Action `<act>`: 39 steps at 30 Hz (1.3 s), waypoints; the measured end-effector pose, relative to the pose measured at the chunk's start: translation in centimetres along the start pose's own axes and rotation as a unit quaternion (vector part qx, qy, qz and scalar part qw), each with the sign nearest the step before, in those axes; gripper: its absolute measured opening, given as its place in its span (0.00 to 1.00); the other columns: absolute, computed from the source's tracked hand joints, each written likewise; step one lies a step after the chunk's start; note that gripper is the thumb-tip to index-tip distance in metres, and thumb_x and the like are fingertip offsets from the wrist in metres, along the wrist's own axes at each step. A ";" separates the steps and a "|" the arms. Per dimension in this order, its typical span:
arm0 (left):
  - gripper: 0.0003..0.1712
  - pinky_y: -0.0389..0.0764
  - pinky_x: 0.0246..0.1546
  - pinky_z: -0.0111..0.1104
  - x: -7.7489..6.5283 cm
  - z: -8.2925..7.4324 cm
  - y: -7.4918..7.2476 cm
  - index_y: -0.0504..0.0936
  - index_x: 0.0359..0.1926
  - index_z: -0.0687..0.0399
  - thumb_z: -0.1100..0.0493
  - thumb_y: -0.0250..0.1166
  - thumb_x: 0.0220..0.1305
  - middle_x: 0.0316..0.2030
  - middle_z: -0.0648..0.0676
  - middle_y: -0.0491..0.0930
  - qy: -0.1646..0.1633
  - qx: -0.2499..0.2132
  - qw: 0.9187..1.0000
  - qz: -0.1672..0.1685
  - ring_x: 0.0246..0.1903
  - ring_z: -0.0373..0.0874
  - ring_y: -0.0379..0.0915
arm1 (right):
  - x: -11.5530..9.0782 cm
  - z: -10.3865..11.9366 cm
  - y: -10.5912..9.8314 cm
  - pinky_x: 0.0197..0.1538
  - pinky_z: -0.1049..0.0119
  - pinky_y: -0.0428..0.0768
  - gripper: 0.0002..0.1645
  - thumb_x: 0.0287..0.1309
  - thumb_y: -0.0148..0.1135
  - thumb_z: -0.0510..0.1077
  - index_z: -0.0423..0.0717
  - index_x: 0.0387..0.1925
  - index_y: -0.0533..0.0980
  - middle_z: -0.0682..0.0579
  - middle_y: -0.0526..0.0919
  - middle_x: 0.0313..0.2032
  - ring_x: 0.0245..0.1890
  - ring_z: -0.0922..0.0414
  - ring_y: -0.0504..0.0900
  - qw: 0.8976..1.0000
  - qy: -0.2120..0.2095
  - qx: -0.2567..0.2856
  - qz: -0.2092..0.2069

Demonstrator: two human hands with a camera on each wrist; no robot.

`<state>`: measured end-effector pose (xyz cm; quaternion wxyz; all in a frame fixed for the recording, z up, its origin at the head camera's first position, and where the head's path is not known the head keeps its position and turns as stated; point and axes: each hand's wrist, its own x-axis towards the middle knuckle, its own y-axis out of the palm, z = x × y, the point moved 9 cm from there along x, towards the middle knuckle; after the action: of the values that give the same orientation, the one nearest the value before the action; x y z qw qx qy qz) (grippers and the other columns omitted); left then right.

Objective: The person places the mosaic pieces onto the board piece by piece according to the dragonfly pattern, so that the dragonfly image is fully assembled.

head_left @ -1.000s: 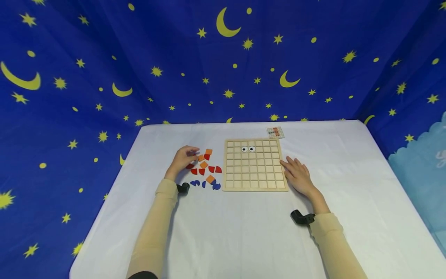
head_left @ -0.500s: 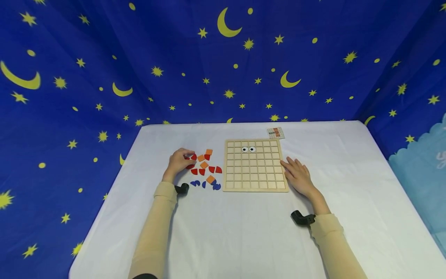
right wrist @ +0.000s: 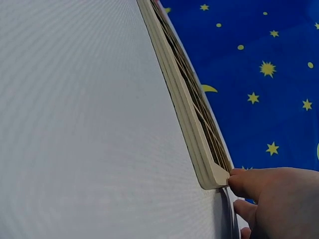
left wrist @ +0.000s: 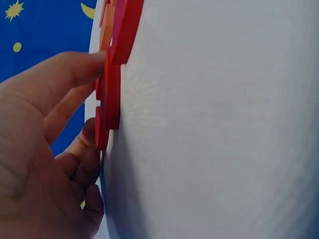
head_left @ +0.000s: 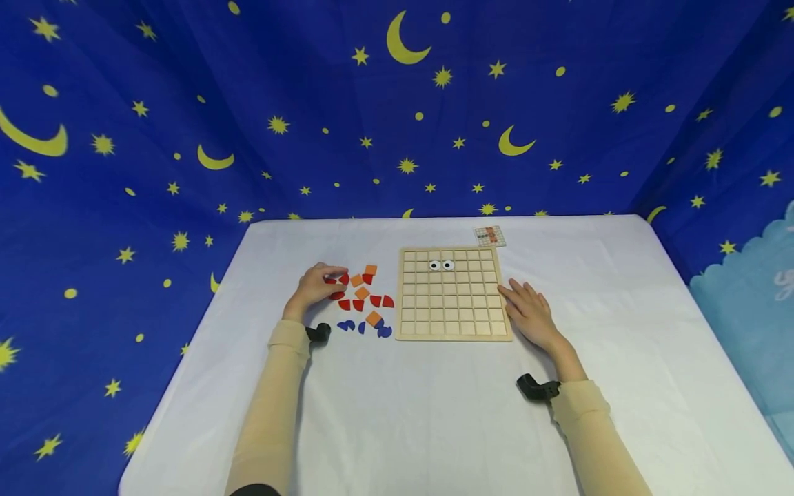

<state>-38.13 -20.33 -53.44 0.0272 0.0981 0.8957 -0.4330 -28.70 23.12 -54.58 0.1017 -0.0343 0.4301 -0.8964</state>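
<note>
In the head view my left hand (head_left: 314,286) is low over the left pile, thumb and forefinger apart with red quarter-circle pieces (head_left: 344,279) between and beside them. The left wrist view shows a fingertip (left wrist: 97,60) touching a thick red piece (left wrist: 112,94), while another finger reaches the smaller red piece behind it. Those pieces lie on the cloth. Right of the pile lies a square wooden grid board (head_left: 454,296) bearing two round eye pieces (head_left: 441,265). My right hand (head_left: 530,315) rests at its right edge, fingers extended, forefinger touching the frame (right wrist: 219,177).
Orange squares (head_left: 362,293) lie among the red pieces; one overlaps a blue piece. Several blue curved pieces (head_left: 384,332) lie nearer me. A small pattern card (head_left: 490,236) sits behind the board's far right corner. White cloth (head_left: 422,413) covers the table; a starry blue curtain (head_left: 335,103) hangs behind.
My left hand has moved left and slightly down, uncovering red pieces near its fingertips. My right hand and the board have stayed in place.
</note>
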 end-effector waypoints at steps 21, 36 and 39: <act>0.25 0.69 0.58 0.47 -0.1 -0.5 0.1 0.80 0.54 0.58 0.53 0.70 0.56 0.48 0.60 0.76 0.026 -0.014 0.999 -0.030 0.50 0.54 0.69 | 0.0 -0.2 0.1 0.69 0.35 0.34 0.28 0.72 0.40 0.48 0.45 0.70 0.59 0.37 0.49 0.73 0.73 0.35 0.39 1.000 0.000 -0.001 -0.001; 0.25 0.71 0.50 0.42 -0.1 -0.5 -0.3 0.82 0.52 0.59 0.53 0.70 0.55 0.44 0.59 0.77 0.034 0.011 0.998 -0.049 0.43 0.51 0.70 | 0.1 0.0 0.1 0.69 0.35 0.34 0.28 0.72 0.41 0.47 0.45 0.70 0.59 0.36 0.49 0.73 0.73 0.34 0.40 1.000 -0.005 -0.001 0.000; 0.25 0.70 0.45 0.38 0.0 -0.6 -0.5 0.82 0.52 0.59 0.52 0.71 0.55 0.41 0.58 0.75 0.032 0.007 0.998 -0.053 0.40 0.49 0.68 | 0.1 0.0 0.1 0.69 0.35 0.35 0.28 0.72 0.41 0.47 0.45 0.70 0.59 0.36 0.49 0.73 0.73 0.34 0.40 1.000 -0.006 -0.003 -0.001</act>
<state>-38.23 -20.12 -52.71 -0.0252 0.0648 0.8968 -0.4370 -28.77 23.06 -54.69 0.1029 -0.0404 0.4318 -0.8952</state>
